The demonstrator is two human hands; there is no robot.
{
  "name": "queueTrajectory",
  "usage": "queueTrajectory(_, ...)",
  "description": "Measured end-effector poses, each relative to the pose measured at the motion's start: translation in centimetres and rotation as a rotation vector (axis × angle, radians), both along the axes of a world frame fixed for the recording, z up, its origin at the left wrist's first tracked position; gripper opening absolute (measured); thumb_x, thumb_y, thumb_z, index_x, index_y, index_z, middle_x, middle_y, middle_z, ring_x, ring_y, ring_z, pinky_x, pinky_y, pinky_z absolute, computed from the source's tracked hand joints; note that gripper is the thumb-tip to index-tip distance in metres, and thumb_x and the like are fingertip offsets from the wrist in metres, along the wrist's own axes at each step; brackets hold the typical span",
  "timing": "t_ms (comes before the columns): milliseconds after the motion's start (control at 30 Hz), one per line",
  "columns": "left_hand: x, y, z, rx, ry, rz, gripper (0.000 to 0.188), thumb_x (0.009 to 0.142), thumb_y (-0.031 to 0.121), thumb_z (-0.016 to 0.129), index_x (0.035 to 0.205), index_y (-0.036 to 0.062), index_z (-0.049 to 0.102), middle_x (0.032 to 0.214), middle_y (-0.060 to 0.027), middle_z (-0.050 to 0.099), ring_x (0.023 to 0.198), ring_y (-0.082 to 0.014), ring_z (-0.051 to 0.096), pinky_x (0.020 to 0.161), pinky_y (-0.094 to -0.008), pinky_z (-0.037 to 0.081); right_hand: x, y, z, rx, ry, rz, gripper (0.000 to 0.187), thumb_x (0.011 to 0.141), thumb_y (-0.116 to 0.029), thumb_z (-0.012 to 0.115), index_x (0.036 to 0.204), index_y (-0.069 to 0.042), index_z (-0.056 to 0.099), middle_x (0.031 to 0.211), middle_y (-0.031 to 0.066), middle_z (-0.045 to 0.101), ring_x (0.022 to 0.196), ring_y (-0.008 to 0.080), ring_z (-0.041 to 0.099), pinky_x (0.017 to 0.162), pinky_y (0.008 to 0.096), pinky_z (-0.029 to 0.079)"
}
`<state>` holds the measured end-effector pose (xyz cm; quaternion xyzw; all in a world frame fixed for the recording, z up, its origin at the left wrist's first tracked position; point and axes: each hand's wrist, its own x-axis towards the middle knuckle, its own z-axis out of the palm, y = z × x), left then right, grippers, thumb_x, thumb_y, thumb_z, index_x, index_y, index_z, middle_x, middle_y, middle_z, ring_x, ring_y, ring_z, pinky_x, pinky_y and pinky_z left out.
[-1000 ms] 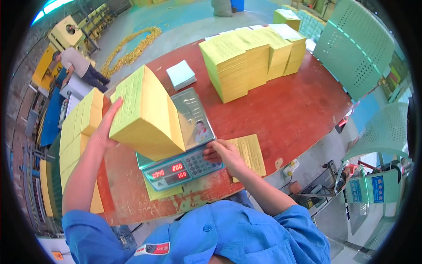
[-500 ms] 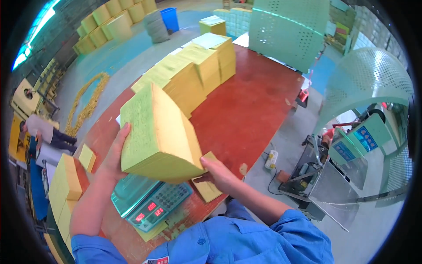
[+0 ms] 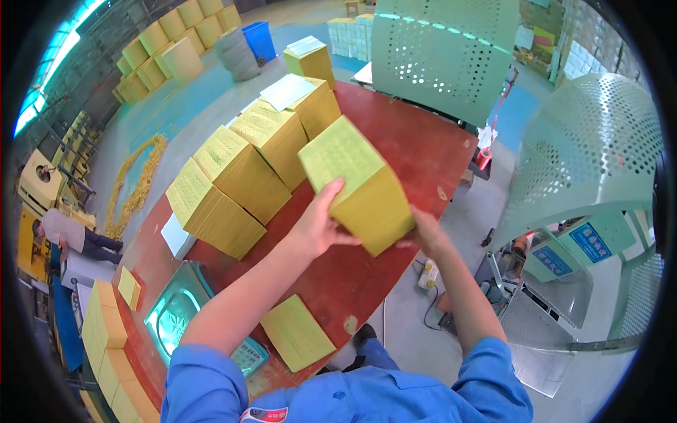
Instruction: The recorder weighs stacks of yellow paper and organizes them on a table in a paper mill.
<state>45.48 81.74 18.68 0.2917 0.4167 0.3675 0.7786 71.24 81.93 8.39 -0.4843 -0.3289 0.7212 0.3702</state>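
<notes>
Yellow paper stack (image 3: pixel 363 190), one, cut square, top sheet embossed in wavy lines: held tilted over the right part of the red bench (image 3: pixel 395 116), close to its right edge, apart from the row of yellow paper stacks (image 3: pixel 236 166) set along the far left edge. Grip, left hand (image 3: pixel 317 225): thumb pressed on the top face at its near edge, fingers spread along the near left side. Grip, right hand (image 3: pixel 427 234): clasped at the lower right corner, opposite the left — so the stack is gripped between the two. Handling, by judgement: fairly heavy for paper, firm as a block but made of thin, soft sheets; no band shows, so layers could slide or fan if squeezed unevenly. Best hold: low on two opposite sides, one hand under the bottom edge, pressure kept level. Also on the bench: white paper pile (image 3: pixel 178 236) at the far left edge; small yellow pile (image 3: pixel 130 287) towards the left corner; thin yellow paper pad (image 3: pixel 297 335) by the near edge; counter scale (image 3: pixel 175 307) beside it to the left. Hard to make out: the underside of the stack, and whether its lowest corner touches the bench; most of the right fingers, blurred or behind the paper; the middle of the scale, hidden by the left forearm — its display cannot be read; the bench's near edge, partly covered by the blue work shirt (image 3: pixel 338 398).
</notes>
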Motion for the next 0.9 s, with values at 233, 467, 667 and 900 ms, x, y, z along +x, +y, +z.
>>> queueTrajectory(233, 10.7, 8.5, 0.4, 0.135, 0.175, 0.128, 0.103, 0.081, 0.051, 0.072, 0.153, 0.0203, 0.005, 0.155, -0.0180, 0.024, 0.140, -0.0453, 0.028, 0.096, -0.0797, 0.032, 3.4, 2.2, -1.2, 0.809, -0.767, -0.235, 0.067, 0.088, -0.017, 0.070, 0.145, 0.000, 0.040, 0.139, 0.0156, 0.052, 0.121, 0.0271, 0.057, 0.097, 0.0374, 0.049)
queueTrajectory(467, 11.1, 10.6, 1.9, 0.213, 0.191, 0.051, 0.102, 0.085, 0.062, 0.065, 0.156, 0.0201, 0.004, 0.159, -0.0182, 0.016, 0.143, -0.0477, 0.023, 0.098, -0.0758, 0.034, -0.7, 6.3, -2.6, 0.824, -1.064, -0.521, 0.094, 0.077, -0.019, 0.081, 0.150, 0.001, 0.026, 0.150, 0.0241, 0.035, 0.137, 0.0393, 0.039, 0.111, 0.0427, 0.038)
queueTrajectory(667, -4.4, -2.0, 0.0, 0.242, 0.273, 0.026, 0.093, 0.095, 0.043, 0.063, 0.158, 0.0051, 0.008, 0.161, -0.0220, 0.016, 0.143, -0.0373, 0.033, 0.100, -0.0533, 0.048, -2.4, 10.8, -2.7, 0.814, -0.982, -0.542, 0.097, 0.075, -0.016, 0.083, 0.151, 0.000, 0.024, 0.153, 0.0255, 0.028, 0.136, 0.0420, 0.039, 0.110, 0.0446, 0.039)
queueTrajectory(900, -23.7, -10.8, -2.8, 0.024, 0.466, 0.683, 0.067, 0.090, 0.023, 0.070, 0.145, 0.0036, 0.037, 0.132, -0.0158, 0.051, 0.115, -0.0314, 0.056, 0.092, -0.0487, 0.053, -5.4, 19.0, -2.6, 0.783, -0.961, -0.472, 0.095, 0.076, -0.017, 0.083, 0.150, 0.000, 0.026, 0.152, 0.0252, 0.029, 0.138, 0.0394, 0.038, 0.111, 0.0420, 0.039)
